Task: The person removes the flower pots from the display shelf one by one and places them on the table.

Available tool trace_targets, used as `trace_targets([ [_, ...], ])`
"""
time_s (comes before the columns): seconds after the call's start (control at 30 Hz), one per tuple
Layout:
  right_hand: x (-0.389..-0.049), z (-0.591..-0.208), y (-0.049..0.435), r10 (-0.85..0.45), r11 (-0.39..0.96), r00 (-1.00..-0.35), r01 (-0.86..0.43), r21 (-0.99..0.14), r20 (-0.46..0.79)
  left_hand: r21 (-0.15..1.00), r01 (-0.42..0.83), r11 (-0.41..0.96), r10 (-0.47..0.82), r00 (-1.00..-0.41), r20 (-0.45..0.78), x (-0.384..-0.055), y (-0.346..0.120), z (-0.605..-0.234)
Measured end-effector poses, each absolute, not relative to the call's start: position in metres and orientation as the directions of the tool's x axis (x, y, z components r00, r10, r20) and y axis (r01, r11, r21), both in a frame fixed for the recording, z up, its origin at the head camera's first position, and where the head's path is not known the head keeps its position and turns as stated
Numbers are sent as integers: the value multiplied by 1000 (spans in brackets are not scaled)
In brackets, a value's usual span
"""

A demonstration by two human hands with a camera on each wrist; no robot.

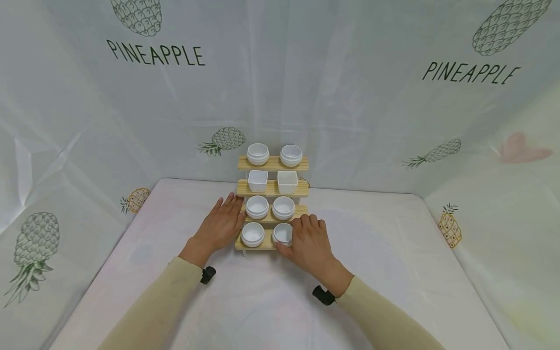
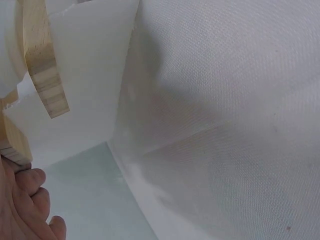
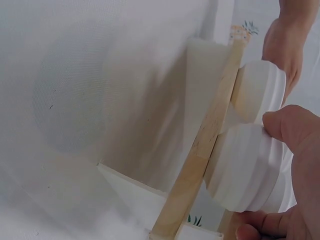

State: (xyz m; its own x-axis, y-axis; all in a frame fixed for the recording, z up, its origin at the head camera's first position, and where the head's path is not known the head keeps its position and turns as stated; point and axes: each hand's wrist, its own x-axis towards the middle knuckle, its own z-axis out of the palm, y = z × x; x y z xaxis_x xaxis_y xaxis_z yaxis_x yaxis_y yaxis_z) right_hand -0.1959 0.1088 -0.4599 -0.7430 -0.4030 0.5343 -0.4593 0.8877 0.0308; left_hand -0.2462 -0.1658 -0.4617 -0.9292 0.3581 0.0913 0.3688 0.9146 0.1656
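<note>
A stepped stand [image 1: 269,236] with pale wooden shelves and white side panels holds small white bowls in pairs. At the stand's left side, my left hand [image 1: 220,223] rests with its fingers stretched forward. The left wrist view has those fingers [image 2: 32,182] touching a wooden shelf's end [image 2: 16,142]. My right hand [image 1: 309,243] grips the right-hand round bowl [image 1: 281,233] on the lowest shelf. In the right wrist view, thumb and fingers lie on opposite sides of this ribbed bowl [image 3: 245,167], whose base is against the shelf's wooden board [image 3: 200,145].
Two square bowls [image 1: 258,181] sit on the second shelf from the top, and round bowls [image 1: 257,154] stand on the top one. White cloth covers the table [image 1: 376,262]. Close behind the stand hangs a pineapple-printed cloth [image 1: 358,97].
</note>
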Motion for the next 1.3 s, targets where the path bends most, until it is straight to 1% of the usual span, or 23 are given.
trace_targets([
  [0.17, -196, -460, 109, -402, 897, -759, -439, 52, 513, 167, 370, 914, 359, -929, 92, -246, -164, -462],
  [0.37, -198, -460, 112, -410, 895, -753, -440, 70, 514, 168, 367, 915, 357, -930, 85, -247, -161, -462],
  [0.67, -196, -452, 125, -411, 890, -763, -455, 37, 499, 178, 365, 914, 357, -931, 76, -250, -159, -464],
  [0.83, -196, -442, 150, -431, 875, -768, -484, 11, 473, 184, 366, 912, 359, -930, 72, -249, -158, -465],
  [0.97, -201, -433, 180, -459, 866, -769, -498, 32, 444, 191, 369, 910, 361, -929, 79, -249, -158, -468],
  [1.17, -219, -430, 216, -505, 847, -731, -523, 98, 458, 187, 369, 910, 359, -929, 90, -247, -162, -469],
  [1.3, -233, -439, 228, -513, 838, -719, -537, 93, 469, 188, 385, 904, 371, -923, 105, -246, -165, -466],
])
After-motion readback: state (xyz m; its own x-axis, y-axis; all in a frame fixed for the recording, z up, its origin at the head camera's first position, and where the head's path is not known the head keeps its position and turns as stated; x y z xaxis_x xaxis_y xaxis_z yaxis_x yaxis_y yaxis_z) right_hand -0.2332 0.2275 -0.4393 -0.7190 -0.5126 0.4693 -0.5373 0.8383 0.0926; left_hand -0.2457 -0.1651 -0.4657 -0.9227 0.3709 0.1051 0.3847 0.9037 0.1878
